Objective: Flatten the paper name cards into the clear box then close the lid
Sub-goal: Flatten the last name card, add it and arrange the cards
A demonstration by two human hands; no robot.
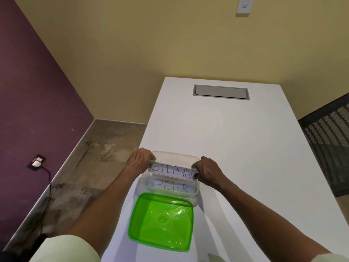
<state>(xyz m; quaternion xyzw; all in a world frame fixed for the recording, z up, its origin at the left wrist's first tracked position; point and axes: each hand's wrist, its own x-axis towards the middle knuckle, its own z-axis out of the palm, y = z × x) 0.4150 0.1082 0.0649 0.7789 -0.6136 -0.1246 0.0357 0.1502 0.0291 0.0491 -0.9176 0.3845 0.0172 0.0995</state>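
A clear plastic box (176,155) stands on the white table near its left edge. Over the box's opening I hold a white paper name card (172,171) with blue lettering. My left hand (140,158) pinches its left end and my right hand (206,171) pinches its right end. A second white card reading PETER (172,186) lies inside the box below it. The translucent green lid (161,220) lies on the table on the near side of the box, its far edge against the box's near wall.
The white table (226,133) stretches away from me, with a grey cable hatch (220,92) set into its far end. A dark mesh chair (328,137) stands at the right. The floor drops off left of the table, with a wall socket and cable (37,162).
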